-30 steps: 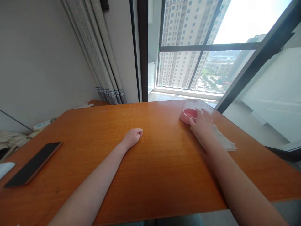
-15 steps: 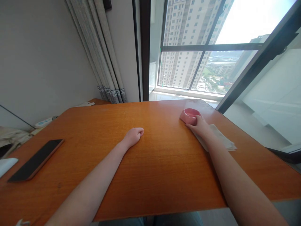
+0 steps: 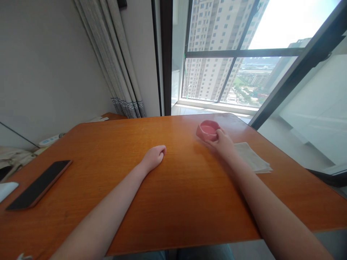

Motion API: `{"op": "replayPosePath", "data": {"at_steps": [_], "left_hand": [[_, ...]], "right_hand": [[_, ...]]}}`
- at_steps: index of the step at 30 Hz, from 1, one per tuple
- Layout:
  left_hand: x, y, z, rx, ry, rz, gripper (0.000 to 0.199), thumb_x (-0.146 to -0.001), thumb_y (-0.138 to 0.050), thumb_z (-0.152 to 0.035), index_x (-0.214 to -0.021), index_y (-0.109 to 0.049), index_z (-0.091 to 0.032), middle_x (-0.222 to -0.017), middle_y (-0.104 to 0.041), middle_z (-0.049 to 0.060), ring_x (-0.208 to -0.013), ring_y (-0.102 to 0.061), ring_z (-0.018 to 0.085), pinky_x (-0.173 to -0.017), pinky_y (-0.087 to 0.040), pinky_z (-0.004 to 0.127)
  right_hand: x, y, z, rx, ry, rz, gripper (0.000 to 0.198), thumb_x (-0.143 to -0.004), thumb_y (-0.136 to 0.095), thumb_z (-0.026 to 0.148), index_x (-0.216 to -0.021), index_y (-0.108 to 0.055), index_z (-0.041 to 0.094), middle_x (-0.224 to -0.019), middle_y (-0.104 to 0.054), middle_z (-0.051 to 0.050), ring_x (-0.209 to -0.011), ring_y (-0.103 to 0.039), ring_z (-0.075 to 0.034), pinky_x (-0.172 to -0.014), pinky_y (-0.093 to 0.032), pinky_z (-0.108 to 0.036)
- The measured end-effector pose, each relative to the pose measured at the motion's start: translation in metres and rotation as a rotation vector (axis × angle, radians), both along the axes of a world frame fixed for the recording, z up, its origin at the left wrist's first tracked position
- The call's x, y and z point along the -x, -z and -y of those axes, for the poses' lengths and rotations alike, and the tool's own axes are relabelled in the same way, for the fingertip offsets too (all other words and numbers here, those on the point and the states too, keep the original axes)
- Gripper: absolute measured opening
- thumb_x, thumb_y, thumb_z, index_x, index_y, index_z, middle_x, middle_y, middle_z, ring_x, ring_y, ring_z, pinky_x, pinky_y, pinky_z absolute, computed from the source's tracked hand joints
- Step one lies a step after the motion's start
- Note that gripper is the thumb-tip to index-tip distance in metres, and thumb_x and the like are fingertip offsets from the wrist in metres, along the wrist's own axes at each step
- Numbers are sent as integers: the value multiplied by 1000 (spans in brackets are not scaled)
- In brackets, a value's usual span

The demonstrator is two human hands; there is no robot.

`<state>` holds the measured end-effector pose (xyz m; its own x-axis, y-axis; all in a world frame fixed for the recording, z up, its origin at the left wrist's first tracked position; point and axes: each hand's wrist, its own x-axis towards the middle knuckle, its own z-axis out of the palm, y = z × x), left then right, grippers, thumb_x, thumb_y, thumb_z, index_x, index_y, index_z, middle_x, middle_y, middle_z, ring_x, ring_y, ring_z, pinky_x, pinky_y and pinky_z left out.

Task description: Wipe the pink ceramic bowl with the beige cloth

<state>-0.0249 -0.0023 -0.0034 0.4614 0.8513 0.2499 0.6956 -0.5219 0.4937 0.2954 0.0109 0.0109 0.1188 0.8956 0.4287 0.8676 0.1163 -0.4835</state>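
Note:
A pink bowl (image 3: 207,130) with angular, faceted sides is gripped at its near right rim by my right hand (image 3: 222,143), thumb below and fingers over the edge. It seems held just above the wooden table (image 3: 173,202), though any gap under it is hard to judge. Folded pale cloth or paper (image 3: 252,157) lies on the tabletop under and beside my right wrist. My left hand (image 3: 154,157) rests on the table as a closed fist, away from the bowl, with nothing visible in it.
A dark flat slab with a brownish edge (image 3: 39,186) lies at the table's left. A white object (image 3: 7,190) sits at the far left edge. Behind the table hang a grey curtain (image 3: 116,65) and a dark door frame (image 3: 166,57) before a large window.
My right hand has carried the pink bowl leftward and slightly away from me, off the folded pale cloth or paper. My left fist has stayed in place.

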Motion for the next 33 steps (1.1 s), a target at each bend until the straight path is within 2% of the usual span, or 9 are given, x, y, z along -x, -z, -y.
{"op": "replayPosePath", "data": {"at_steps": [2, 4, 7, 11, 14, 20, 25, 28, 33], "left_hand": [[-4, -3, 5, -134, 47, 47, 27, -80, -41, -15, -103, -55, -17, -101, -60, 8, -95, -55, 19, -85, -44, 33], [-7, -7, 11, -272, 91, 66, 44, -83, -48, -23, -126, -43, -17, -129, -48, 14, -121, -44, 23, -101, -37, 40], [-9, -14, 16, -386, 170, -22, 63, -80, -58, -34, -136, -33, -21, -143, -35, 15, -134, -29, 27, -109, -27, 48], [-11, -20, 17, -445, 240, -160, 47, -81, -58, -34, -124, -48, -21, -129, -50, 13, -133, -31, 28, -112, -18, 54], [-15, -21, 17, -453, 232, -176, 20, -87, -48, -31, -97, -59, -18, -106, -59, 11, -115, -47, 23, -107, -29, 48], [-14, -20, 15, -458, 246, -254, 27, -91, -39, -36, -80, -56, -18, -87, -56, 7, -88, -49, 19, -94, -39, 38], [7, -24, 7, -490, -36, -272, 23, -90, -40, -34, -81, -55, -19, -85, -55, 7, -86, -48, 22, -89, -38, 39], [28, -28, 0, -503, -350, -296, 21, -88, -43, -35, -81, -54, -19, -82, -56, 8, -86, -49, 24, -92, -34, 44], [68, -30, -8, -374, -753, -347, 19, -86, -45, -32, -92, -55, -17, -94, -61, 12, -95, -50, 30, -96, -27, 55]], "right_hand": [[25, -3, 6, -15, -113, -32, 30, -69, -64, 43, -82, -47, 22, -115, -51, -11, -94, -55, -24, -81, -47, -38], [50, -3, 12, -16, -274, -42, 28, -69, -65, 39, -84, -48, 22, -122, -49, -11, -102, -54, -24, -87, -46, -38], [77, -3, 23, -18, -459, -35, 27, -71, -66, 35, -89, -49, 22, -134, -42, -11, -119, -47, -24, -94, -43, -39], [90, -5, 35, -20, -544, -37, 22, -75, -64, 34, -88, -50, 22, -139, -38, -13, -124, -45, -24, -97, -42, -41], [90, -5, 39, -31, -599, 8, 21, -76, -64, 34, -87, -52, 22, -146, -30, -13, -127, -42, -25, -98, -42, -42], [92, 2, 40, 23, -638, -22, 38, -79, -62, 37, -112, -49, 22, -151, -22, -14, -134, -33, -25, -103, -38, -43], [69, 7, 26, 53, -469, -13, 64, -86, -50, 38, -141, -22, 23, -153, -16, -14, -134, -34, -25, -105, -35, -45], [42, 10, 13, 115, -252, 133, 55, -85, -49, 35, -135, -36, 16, -145, -31, -17, -134, -32, -29, -107, -32, -44], [12, 4, 3, 286, 56, 302, 44, -84, -46, 33, -123, -50, 12, -122, -54, -20, -116, -51, -32, -94, -42, -43]]}}
